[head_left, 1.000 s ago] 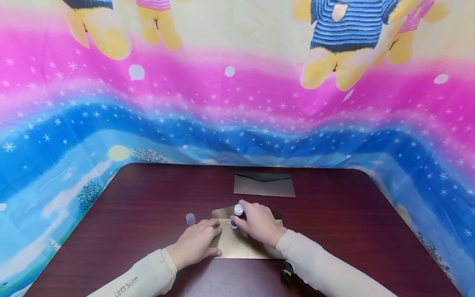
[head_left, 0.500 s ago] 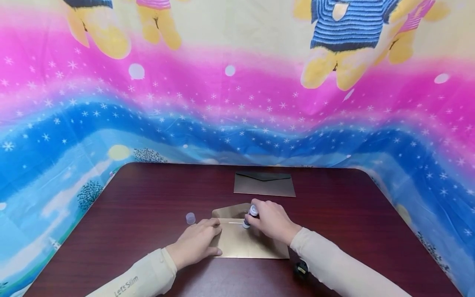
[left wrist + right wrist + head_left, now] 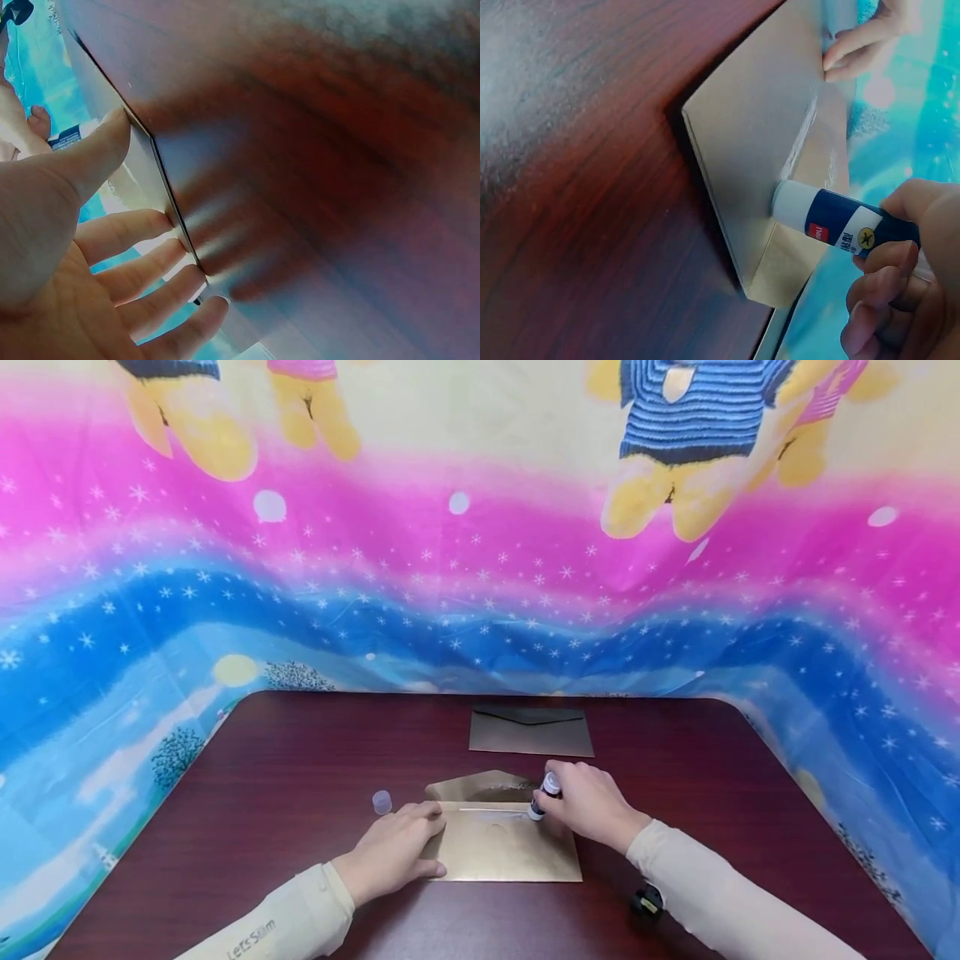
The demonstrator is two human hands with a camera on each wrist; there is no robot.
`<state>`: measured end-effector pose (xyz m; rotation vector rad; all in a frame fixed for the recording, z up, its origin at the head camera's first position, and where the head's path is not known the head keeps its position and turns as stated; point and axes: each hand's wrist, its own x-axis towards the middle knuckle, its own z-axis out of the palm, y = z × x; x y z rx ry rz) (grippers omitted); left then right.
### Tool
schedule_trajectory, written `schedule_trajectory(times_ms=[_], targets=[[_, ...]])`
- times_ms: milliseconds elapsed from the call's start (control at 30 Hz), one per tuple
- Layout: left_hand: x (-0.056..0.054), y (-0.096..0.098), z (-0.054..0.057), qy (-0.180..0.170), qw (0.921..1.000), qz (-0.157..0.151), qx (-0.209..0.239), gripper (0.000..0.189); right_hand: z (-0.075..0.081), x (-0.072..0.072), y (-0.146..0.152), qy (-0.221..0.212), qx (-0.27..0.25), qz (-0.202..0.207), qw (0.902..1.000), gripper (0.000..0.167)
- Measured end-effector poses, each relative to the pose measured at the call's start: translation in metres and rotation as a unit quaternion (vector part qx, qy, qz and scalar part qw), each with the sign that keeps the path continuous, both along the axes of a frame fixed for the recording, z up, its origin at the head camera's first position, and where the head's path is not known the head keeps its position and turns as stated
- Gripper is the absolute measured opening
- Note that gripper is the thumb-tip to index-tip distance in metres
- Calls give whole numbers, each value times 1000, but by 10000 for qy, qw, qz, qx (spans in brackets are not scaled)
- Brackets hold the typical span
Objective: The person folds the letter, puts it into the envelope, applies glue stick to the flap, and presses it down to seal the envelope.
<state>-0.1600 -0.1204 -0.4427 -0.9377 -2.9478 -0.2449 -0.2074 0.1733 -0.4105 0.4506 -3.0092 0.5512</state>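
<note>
A gold envelope [image 3: 510,852] lies on the table with its flap [image 3: 480,785] folded open away from me. My right hand [image 3: 596,806] grips a glue stick [image 3: 847,221], whose white end touches the envelope near the top edge of its pocket, toward the right side. A pale streak of glue [image 3: 801,142] runs along that edge in the right wrist view. My left hand [image 3: 397,852] rests on the envelope's left end, its straight fingers and thumb touching the paper. Left of the envelope sits the clear cap [image 3: 382,802].
Farther back on the dark red wooden table [image 3: 337,735] lies a second, darker envelope [image 3: 531,735] with its flap down. A patterned cloth [image 3: 450,610] hangs behind the table and along its sides.
My right hand has moved the glue stick rightward along the envelope's pocket edge, and more of the pale streak shows behind it. The left hand stays in place.
</note>
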Motion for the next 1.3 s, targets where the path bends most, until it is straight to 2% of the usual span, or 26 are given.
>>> schedule_trajectory(times_ms=[100, 200, 300, 400, 467, 567, 700, 833, 933, 1000, 1033, 1100, 1167, 1233, 1267, 1300], targets=[[0, 0, -1, -9, 10000, -24, 31, 61, 5, -4, 6, -71, -476, -155, 9987, 20], [0, -1, -1, -5, 10000, -30, 47, 60, 13, -8, 13, -59, -1293, -363, 9909, 18], [0, -1, -1, -8, 10000, 4, 65, 63, 21, -10, 17, -125, -2223, -377, 9742, 13], [1, -2, -2, -21, 10000, 21, 90, 64, 25, -8, 19, -494, -3160, -244, 9472, 16], [1, -3, -2, -69, 9999, 24, 128, 64, 25, -4, 19, -909, -3736, -192, 9229, 22], [1, -5, -1, -191, 9997, 0, 175, 65, 25, 3, 17, -1562, -4476, -210, 8802, 28], [-2, -8, 3, -485, 9981, -84, 358, 61, 26, 11, 13, -2440, -5256, -98, 8149, 28], [-8, -7, 13, -794, 9936, -89, 799, 50, 24, 19, 10, -3043, -5813, 511, 7529, 26], [-10, -2, 23, -1040, 9841, 33, 1439, 47, 23, 26, 4, -3291, -6164, 1176, 7056, 27], [-8, 8, 30, -1219, 9696, 154, 2116, 47, 23, 32, -1, -3408, -6390, 1495, 6732, 29], [-7, 14, 34, -1295, 9590, 230, 2509, 47, 24, 34, -4, -3475, -6501, 1614, 6562, 30], [-6, 28, 41, -1353, 9329, 321, 3323, 46, 25, 38, -13, -3602, -6697, 1791, 6243, 31], [-4, 42, 49, -1344, 8994, 343, 4146, 43, 26, 41, -23, -3693, -6859, 1891, 5978, 32], [-2, 53, 56, -1216, 8669, 299, 4825, 38, 27, 43, -31, -3752, -6955, 1967, 5803, 32], [-1, 58, 58, -1167, 8518, 281, 5099, 34, 27, 45, -35, -3772, -6975, 1996, 5757, 32], [-1, 62, 60, -1131, 8384, 289, 5325, 30, 28, 47, -37, -3777, -6971, 2014, 5752, 33]])
